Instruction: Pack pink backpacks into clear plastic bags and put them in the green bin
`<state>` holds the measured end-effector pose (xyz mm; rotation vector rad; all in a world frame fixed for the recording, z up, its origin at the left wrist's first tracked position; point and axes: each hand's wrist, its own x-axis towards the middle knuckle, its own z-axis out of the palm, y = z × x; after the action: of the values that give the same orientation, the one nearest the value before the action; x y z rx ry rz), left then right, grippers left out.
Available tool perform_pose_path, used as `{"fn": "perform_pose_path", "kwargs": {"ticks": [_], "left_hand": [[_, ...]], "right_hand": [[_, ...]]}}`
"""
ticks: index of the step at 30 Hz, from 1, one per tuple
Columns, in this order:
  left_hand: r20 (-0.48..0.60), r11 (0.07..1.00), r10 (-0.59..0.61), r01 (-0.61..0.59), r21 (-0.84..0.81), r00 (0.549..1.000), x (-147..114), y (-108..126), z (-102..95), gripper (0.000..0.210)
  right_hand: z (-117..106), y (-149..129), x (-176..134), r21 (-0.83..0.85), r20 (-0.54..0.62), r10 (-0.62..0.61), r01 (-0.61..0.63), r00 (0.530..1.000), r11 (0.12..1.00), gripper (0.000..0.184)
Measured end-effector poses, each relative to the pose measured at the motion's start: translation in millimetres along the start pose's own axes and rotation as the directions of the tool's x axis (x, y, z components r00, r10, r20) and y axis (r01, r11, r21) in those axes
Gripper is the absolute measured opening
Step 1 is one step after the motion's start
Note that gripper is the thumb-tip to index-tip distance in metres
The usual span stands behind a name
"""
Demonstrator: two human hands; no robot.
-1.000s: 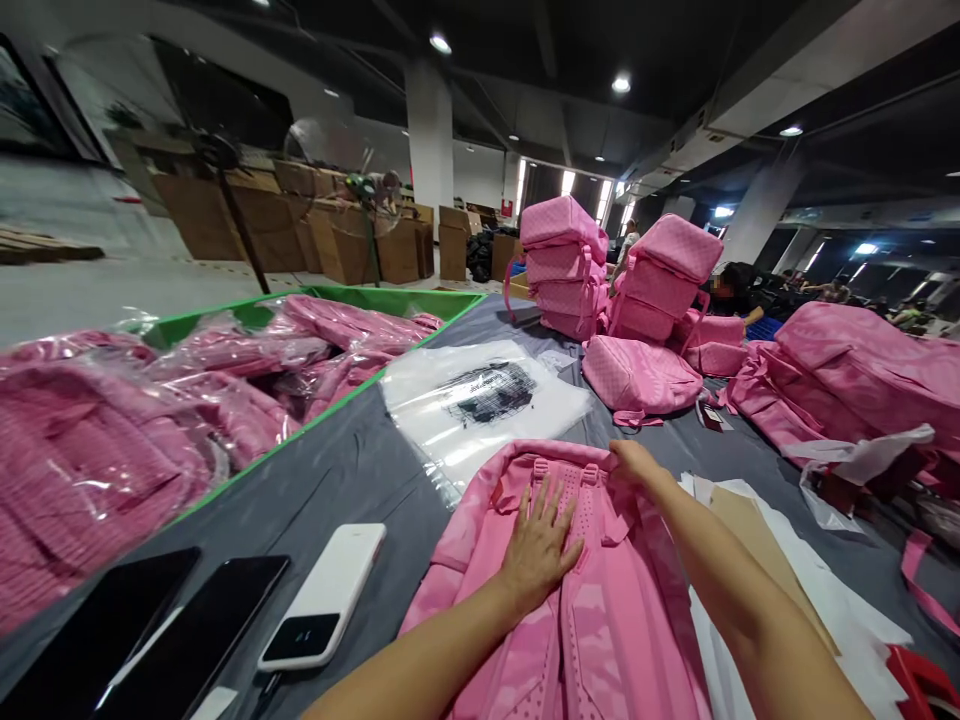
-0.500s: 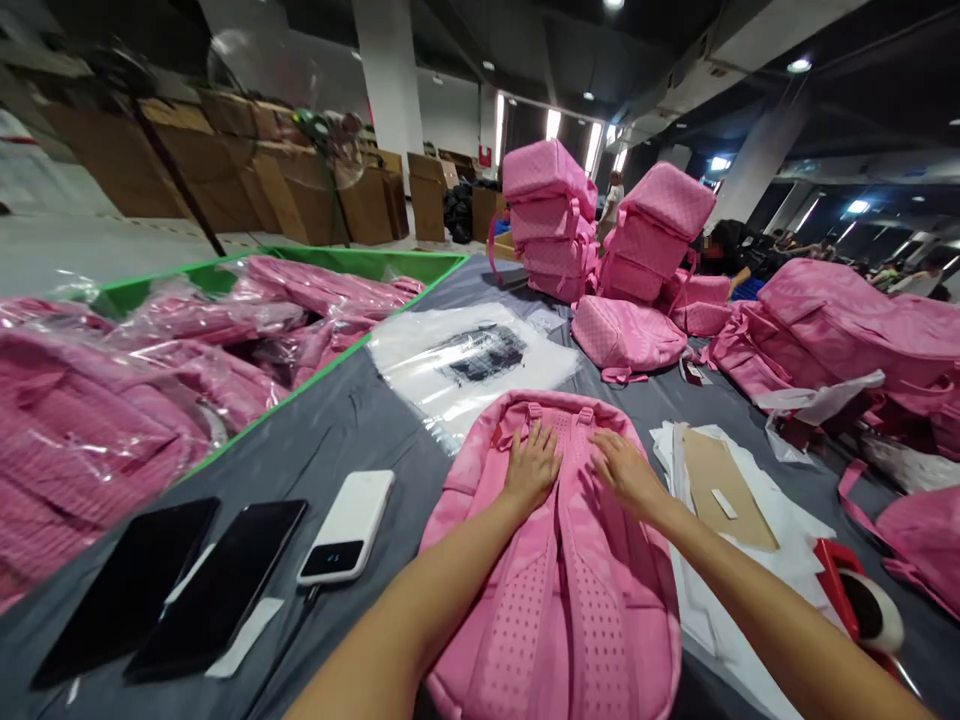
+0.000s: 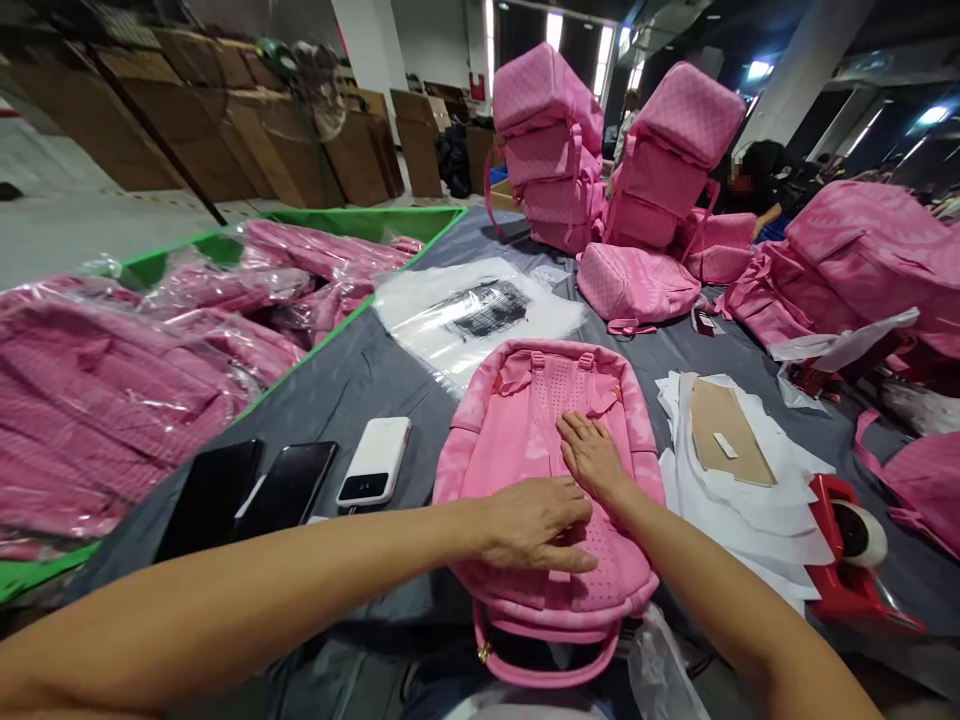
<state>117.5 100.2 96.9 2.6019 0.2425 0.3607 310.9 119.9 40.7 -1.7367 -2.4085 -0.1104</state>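
Observation:
A pink backpack [image 3: 487, 430] lies before me with its padded back panel and dotted shoulder straps facing up. Its looped top handle hangs over the near table edge. My left hand [image 3: 536, 522] reaches across the lower part of the bag, palm down over the straps, fingers loosely extended. Farther up, my right hand [image 3: 592, 455] lies flat on the strap and panel, its fingers outstretched. Neither hand grips anything that I can see. Beyond the bag lie clear plastic bags [image 3: 450, 320] with black print.
At left, a green-edged bin [image 3: 442, 222] holds plastic-wrapped pink backpacks. Two dark phones [image 3: 289, 485] and a white power bank [image 3: 376, 460] lie nearby. To the right are white paper sheets [image 3: 787, 520] and a red tape dispenser [image 3: 844, 590]. Pink backpacks [image 3: 551, 90] stand stacked behind; a person is beyond.
My left hand has moved from the bag's far end down to its lower straps. My right hand has slid slightly inward onto the strap. The view has tilted down, revealing the handle.

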Motion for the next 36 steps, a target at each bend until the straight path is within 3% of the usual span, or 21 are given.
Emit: {"fn": "perform_pose_path", "kwargs": {"ticks": [3,6,8,10,11,12,14,15,16,18,21,24,27,30,34,36], "left_hand": [[-0.045,0.966,0.041,-0.029,0.255,0.998,-6,-7,32.6,0.02],[-0.044,0.929,0.068,-0.048,0.366,0.997,-3,-24,64.3,0.017],[-0.059,0.918,0.054,-0.026,0.395,0.997,-1,-30,74.1,0.014],[-0.074,0.913,0.03,0.003,0.409,0.997,1,-32,72.9,0.016],[-0.068,0.913,0.027,0.003,0.409,0.997,2,-32,68.7,0.017],[-0.052,0.915,0.033,-0.009,0.404,0.998,2,-33,62.9,0.017],[0.007,0.919,0.075,-0.072,0.388,0.997,-1,-37,49.5,0.015],[0.02,0.915,0.084,-0.085,0.394,0.996,-4,-40,43.6,0.016],[-0.001,0.909,0.064,-0.058,0.413,0.998,-9,-42,39.4,0.021],[-0.111,0.885,-0.043,0.09,0.457,0.993,-20,-48,37.1,0.043],[-0.253,0.836,-0.223,0.318,0.447,0.942,-33,-52,44.8,0.069],[-0.251,0.83,-0.341,0.416,0.373,0.906,-33,-52,49.5,0.077],[-0.213,0.823,-0.43,0.478,0.307,0.877,-26,-48,44.8,0.079],[-0.187,0.817,-0.473,0.509,0.273,0.861,-27,-37,43.2,0.078],[-0.142,0.844,-0.45,0.472,0.255,0.881,-47,-21,54.8,0.084],[-0.093,0.859,-0.422,0.431,0.277,0.902,-52,-16,54.7,0.09]], "right_hand": [[2,0,0,-0.014,-0.059,-0.009,0.009,0.998,1.0,0.047],[-4,3,1,0.044,-0.191,0.036,-0.028,0.981,0.999,0.045],[-18,1,-5,0.13,-0.316,0.084,-0.044,0.945,0.99,0.042],[-38,-8,-18,0.192,-0.369,-0.004,0.081,0.929,0.978,0.036],[-49,-15,-27,0.203,-0.332,-0.158,0.233,0.93,0.951,0.032],[-59,-23,-37,0.216,-0.248,-0.361,0.415,0.899,0.884,0.026],[-75,-41,-55,0.287,-0.017,-0.699,0.673,0.715,0.682,0.016],[-79,-49,-62,0.324,0.084,-0.773,0.716,0.629,0.618,0.013],[-80,-55,-66,0.348,0.16,-0.796,0.721,0.584,0.599,0.012],[-72,-61,-70,0.372,0.229,-0.786,0.695,0.574,0.615,0.011],[-39,-56,-66,0.442,0.177,-0.837,0.719,0.517,0.537,0.011],[1,-44,-59,0.43,0.035,-0.853,0.763,0.52,0.483,0.008],[22,-35,-57,0.363,-0.072,-0.804,0.766,0.591,0.531,0.007],[19,-39,-70,0.303,-0.166,-0.756,0.762,0.633,0.572,0.011],[8,-49,-93,0.18,-0.203,-0.768,0.794,0.608,0.581,0.007],[-2,-43,-84,0.1,-0.193,-0.766,0.788,0.614,0.607,0.008]]}}
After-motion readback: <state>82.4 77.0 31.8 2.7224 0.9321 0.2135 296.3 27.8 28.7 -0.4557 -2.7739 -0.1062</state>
